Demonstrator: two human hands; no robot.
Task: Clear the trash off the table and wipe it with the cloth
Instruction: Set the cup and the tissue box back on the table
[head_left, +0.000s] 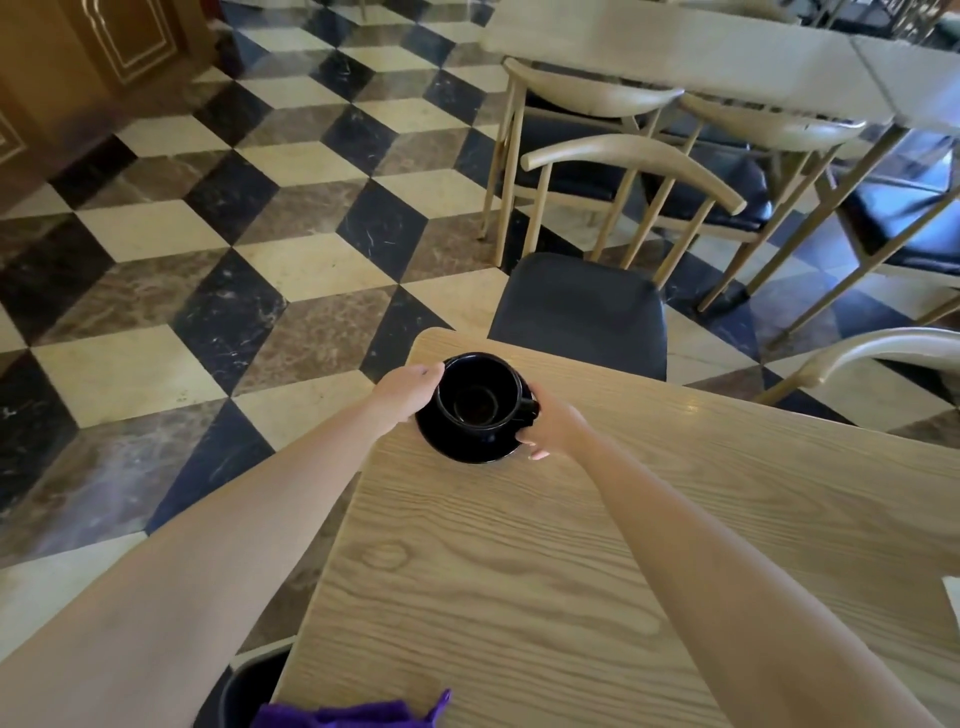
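Note:
A black cup (478, 392) stands on a black saucer (467, 447) near the far left corner of the light wooden table (545, 571). The cup looks empty. My left hand (408, 389) grips the saucer's left rim beside the cup. My right hand (553, 426) holds the saucer's right rim, just below the cup's handle. A purple cloth (358, 713) lies at the table's near edge, partly cut off by the frame. A white scrap (953, 597) shows at the right edge of the table.
A dark-seated chair (582, 312) is pushed in at the table's far side. More chairs (649, 171) and another table (701, 52) stand beyond. A dark bin or seat (249, 691) sits below the table's near left edge. Checkered floor (208, 260) lies to the left.

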